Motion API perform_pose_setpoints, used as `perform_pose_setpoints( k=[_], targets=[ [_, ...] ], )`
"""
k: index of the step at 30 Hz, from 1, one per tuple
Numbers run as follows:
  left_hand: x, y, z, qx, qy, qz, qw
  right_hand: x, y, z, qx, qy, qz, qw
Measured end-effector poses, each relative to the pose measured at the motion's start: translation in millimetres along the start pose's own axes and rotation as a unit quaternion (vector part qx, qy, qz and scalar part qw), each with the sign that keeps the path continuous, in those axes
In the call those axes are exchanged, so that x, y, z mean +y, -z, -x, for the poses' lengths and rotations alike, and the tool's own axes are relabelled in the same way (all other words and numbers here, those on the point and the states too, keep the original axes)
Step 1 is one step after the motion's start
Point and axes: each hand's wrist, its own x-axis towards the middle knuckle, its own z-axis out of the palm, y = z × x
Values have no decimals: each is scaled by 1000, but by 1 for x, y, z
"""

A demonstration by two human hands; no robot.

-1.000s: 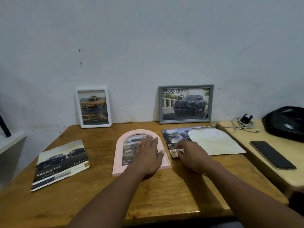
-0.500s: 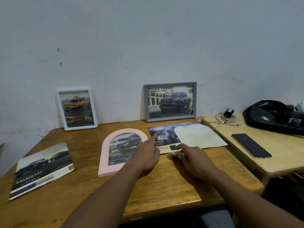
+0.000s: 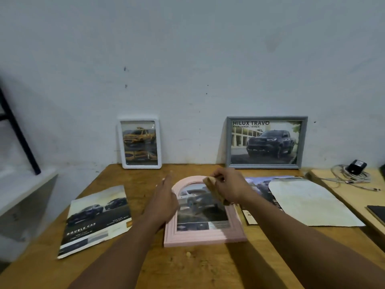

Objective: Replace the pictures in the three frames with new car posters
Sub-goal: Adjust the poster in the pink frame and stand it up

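Observation:
A pink arched frame (image 3: 205, 236) with a car picture lies face up on the wooden table (image 3: 208, 268). My left hand (image 3: 166, 199) rests along its left edge with straight fingers. My right hand (image 3: 228, 187) hovers over the frame's top right and pinches a small brown wooden strip (image 3: 212, 188). A white frame (image 3: 140, 142) with a yellow car and a grey frame (image 3: 265, 142) with a dark pickup lean on the wall.
A "Double Cab" car poster (image 3: 95, 220) lies at the left. At the right lie another poster (image 3: 259, 188) and an arched white sheet (image 3: 308, 203). A second table holds a charger with cable (image 3: 354, 172) and a dark flat thing (image 3: 378, 213).
The right hand lifted the brown strip off the table by the poster and carried it over the pink frame. The left hand slid to the frame's left edge. The view swung left.

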Motion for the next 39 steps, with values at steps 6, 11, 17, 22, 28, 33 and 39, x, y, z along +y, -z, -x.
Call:
perform_pose_setpoints(
  k=[6,11,17,22,28,33,39],
  targets=[
    [-12,-7,-2,7,-14,5,1000,-15,-55,-38,-17,124,145,981],
    [-15,-9,-3,-9,-46,1,999,5,-81,-26,-87,178,232,952],
    [-12,-8,-4,-37,-68,-57,995,8,-77,-27,-120,209,294,925],
    [-10,-9,-4,-34,-59,-73,995,7,-71,-26,-112,195,327,918],
    [-13,-12,-5,-20,-53,-56,997,15,-65,-16,-62,75,376,921],
    [-11,-13,-3,2,-48,-53,997,-8,-87,3,-20,30,353,935],
    [-9,-11,-2,12,-30,-47,998,-23,-108,19,-20,129,232,964]
  ],
)
